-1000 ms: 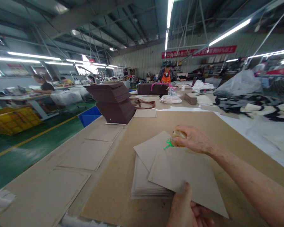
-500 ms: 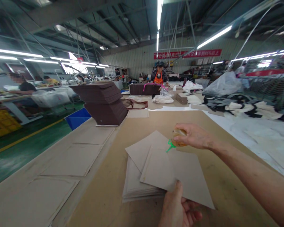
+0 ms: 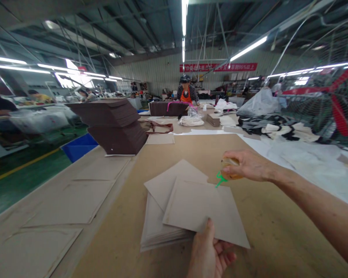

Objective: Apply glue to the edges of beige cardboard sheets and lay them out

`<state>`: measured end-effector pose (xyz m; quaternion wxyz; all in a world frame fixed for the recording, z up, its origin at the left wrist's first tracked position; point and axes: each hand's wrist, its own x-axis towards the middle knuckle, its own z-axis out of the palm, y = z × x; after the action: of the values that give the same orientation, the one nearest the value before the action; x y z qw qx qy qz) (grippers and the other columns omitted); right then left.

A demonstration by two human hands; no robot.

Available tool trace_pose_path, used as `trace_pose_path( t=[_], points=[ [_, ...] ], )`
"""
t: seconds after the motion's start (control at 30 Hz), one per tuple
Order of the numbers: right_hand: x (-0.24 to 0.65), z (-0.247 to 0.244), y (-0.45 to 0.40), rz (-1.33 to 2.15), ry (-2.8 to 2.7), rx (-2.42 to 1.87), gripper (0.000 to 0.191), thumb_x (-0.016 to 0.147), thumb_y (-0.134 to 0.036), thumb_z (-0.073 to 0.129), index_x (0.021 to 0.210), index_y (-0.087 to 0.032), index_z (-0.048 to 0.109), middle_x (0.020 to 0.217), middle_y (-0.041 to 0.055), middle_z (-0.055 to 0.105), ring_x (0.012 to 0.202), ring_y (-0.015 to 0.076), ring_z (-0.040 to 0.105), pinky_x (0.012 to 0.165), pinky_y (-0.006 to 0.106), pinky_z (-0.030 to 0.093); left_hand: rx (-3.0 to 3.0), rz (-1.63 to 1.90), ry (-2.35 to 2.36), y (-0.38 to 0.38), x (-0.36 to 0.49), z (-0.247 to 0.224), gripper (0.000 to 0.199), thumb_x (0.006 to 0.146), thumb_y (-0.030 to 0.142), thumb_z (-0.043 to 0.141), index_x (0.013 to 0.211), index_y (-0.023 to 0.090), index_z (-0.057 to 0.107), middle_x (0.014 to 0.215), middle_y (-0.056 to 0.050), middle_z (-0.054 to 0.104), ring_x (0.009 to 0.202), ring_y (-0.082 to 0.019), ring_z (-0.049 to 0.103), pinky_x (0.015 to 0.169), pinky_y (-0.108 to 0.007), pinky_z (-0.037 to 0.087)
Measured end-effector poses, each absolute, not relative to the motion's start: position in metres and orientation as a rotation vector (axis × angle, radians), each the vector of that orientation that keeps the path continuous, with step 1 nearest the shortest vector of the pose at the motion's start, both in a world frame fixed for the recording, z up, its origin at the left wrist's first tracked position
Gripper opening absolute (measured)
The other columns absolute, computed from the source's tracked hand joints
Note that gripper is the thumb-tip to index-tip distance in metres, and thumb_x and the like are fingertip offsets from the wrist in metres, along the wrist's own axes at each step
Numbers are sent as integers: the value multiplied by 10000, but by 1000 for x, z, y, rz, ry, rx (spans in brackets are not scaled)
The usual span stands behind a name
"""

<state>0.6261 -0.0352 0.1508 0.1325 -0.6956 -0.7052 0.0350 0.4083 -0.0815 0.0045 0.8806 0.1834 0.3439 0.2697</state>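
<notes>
My left hand (image 3: 210, 251) pinches the near edge of a greyish-beige panel (image 3: 197, 206), thumb on top and fingers beneath. That panel lies tilted over another loose panel (image 3: 174, 177) and a stack of similar panels (image 3: 158, 231). In my right hand (image 3: 249, 164) is a glue bottle (image 3: 230, 168) with yellowish contents, tipped sideways. Its green nozzle (image 3: 220, 179) points down at the panel's far edge, near the far right corner. Whether the tip touches the surface I cannot tell.
A tall stack of dark brown sheets (image 3: 113, 123) stands at the table's left. Several panels (image 3: 69, 200) lie along the left side. A blue bin (image 3: 78, 146) is beside the table. Fabric pieces (image 3: 290, 127) and a fan (image 3: 333, 90) are at right. A person (image 3: 187, 92) stands at the far end.
The glue bottle in my right hand has moved right along the panel's far edge. My left hand still holds the near edge. The whole view has shifted, with the scene sliding left.
</notes>
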Motion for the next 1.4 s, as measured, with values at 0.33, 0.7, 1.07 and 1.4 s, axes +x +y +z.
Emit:
trace_pose_path(
  t=[0.33,0.7,1.07,1.4],
  points=[
    [591,148,-20,40,-2110,-1872,226,828,-418,572,927,-218,608,892,6,644,771,188,560,620,277,316,416,575,800,-80,408,12,347,978,368,410,1074,66,550,853,-112,682,644,-138,616,495,-221,458],
    [642,149,-54,131,-1994,-2101,385,820,-518,541,1010,-197,634,868,31,652,764,221,586,629,292,362,407,585,789,-81,408,18,272,983,308,407,1025,89,561,848,-106,689,651,-143,627,482,-220,468],
    [643,148,-62,166,-1939,-2097,376,824,-515,540,1025,-211,633,970,39,668,851,232,608,675,290,417,423,599,804,-81,406,17,254,967,303,450,1033,86,564,864,-113,691,635,-137,615,485,-220,474],
    [623,155,-121,308,-2097,-1936,304,883,-512,535,948,-225,613,884,6,623,790,179,575,682,272,399,358,603,869,-84,407,29,233,959,262,472,986,62,588,811,-129,702,614,-153,628,533,-256,519]
  ],
)
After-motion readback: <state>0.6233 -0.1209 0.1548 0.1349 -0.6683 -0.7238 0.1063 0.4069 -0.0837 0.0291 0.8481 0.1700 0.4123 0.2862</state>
